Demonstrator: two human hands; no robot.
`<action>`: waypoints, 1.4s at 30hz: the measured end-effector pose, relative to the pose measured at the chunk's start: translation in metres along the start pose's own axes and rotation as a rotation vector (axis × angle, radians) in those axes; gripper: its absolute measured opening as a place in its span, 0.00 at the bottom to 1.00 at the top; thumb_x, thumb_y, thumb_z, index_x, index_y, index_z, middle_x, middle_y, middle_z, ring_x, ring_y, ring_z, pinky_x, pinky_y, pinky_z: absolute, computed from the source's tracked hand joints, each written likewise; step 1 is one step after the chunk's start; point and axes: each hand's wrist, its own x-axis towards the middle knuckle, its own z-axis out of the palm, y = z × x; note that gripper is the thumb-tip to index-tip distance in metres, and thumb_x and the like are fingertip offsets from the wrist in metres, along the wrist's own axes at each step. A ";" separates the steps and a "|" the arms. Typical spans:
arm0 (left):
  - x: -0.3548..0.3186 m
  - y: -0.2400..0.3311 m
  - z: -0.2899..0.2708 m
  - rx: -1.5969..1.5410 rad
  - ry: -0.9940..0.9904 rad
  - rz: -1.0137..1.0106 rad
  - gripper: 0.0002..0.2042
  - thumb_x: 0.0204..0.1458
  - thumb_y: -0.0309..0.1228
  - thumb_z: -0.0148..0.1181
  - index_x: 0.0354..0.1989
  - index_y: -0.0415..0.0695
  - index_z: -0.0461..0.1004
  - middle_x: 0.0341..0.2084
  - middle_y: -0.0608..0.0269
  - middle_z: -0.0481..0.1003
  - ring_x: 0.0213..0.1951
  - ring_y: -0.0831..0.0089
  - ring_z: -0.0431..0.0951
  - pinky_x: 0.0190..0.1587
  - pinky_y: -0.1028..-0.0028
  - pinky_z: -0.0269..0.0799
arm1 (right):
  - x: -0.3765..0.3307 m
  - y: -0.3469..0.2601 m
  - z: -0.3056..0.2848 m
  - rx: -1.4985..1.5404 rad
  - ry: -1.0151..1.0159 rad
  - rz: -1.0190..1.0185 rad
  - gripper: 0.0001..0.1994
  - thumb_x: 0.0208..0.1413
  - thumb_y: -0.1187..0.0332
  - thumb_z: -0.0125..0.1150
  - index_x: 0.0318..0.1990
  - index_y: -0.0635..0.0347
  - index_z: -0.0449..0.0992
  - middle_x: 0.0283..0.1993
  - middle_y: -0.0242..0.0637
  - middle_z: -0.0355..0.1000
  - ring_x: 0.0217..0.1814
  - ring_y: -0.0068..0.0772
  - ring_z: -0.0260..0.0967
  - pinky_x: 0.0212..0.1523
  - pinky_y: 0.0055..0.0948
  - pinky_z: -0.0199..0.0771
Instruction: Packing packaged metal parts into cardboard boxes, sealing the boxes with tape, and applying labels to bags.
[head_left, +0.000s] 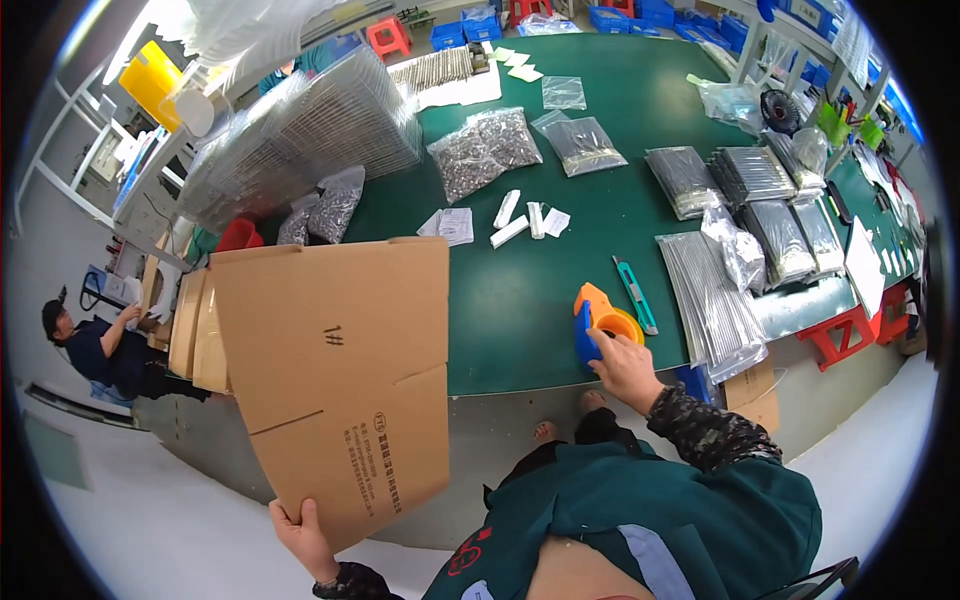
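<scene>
A flat, folded cardboard box [335, 345] hangs partly over the table's front edge at left. My left hand [303, 530] pinches its lower edge, thumb on the printed face and the other fingers behind. On the green table my right hand [625, 368] is closed on an orange and blue tape dispenser [588, 303], with a yellow roll in it. Just beyond that hand lies a teal utility knife [635, 295], apart from the dispenser. To its right is a bundle of thin metal rods [710, 300] in clear plastic.
Bags of small metal parts [485, 155] and white strips [510, 232] lie farther back on the table [520, 300]. Stacked wire racks [310, 125] stand at back left, bagged rods [780, 240] at right. Red stools [845, 335] stand below. Another person [110, 345] works at far left.
</scene>
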 end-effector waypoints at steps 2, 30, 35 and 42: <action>-0.005 0.000 0.002 0.024 -0.016 -0.001 0.08 0.47 0.25 0.56 0.29 0.39 0.62 0.24 0.70 0.62 0.28 0.81 0.59 0.35 0.81 0.58 | 0.012 0.002 -0.016 -0.005 0.070 -0.031 0.24 0.40 0.67 0.60 0.49 0.58 0.63 0.27 0.37 0.67 0.30 0.38 0.65 0.29 0.35 0.65; -0.012 0.111 0.088 0.342 -0.972 -0.104 0.21 0.55 0.42 0.42 0.52 0.41 0.62 0.42 0.53 0.67 0.46 0.60 0.67 0.48 0.71 0.63 | 0.188 -0.010 -0.044 1.293 0.106 0.136 0.31 0.49 0.66 0.56 0.59 0.63 0.49 0.40 0.34 0.62 0.40 0.22 0.59 0.44 0.21 0.60; -0.023 0.082 0.081 0.040 -0.986 -0.306 0.25 0.57 0.46 0.37 0.57 0.42 0.57 0.49 0.55 0.64 0.53 0.66 0.61 0.56 0.72 0.52 | 0.169 -0.009 -0.050 1.285 0.014 0.061 0.29 0.48 0.58 0.54 0.57 0.57 0.53 0.47 0.36 0.57 0.50 0.28 0.54 0.51 0.28 0.55; -0.008 0.073 0.074 -0.092 -0.955 -0.459 0.24 0.57 0.44 0.40 0.54 0.38 0.60 0.51 0.58 0.64 0.54 0.70 0.61 0.56 0.75 0.53 | 0.160 -0.013 -0.058 1.251 -0.036 0.060 0.31 0.49 0.57 0.54 0.58 0.55 0.51 0.52 0.38 0.55 0.52 0.29 0.52 0.56 0.30 0.51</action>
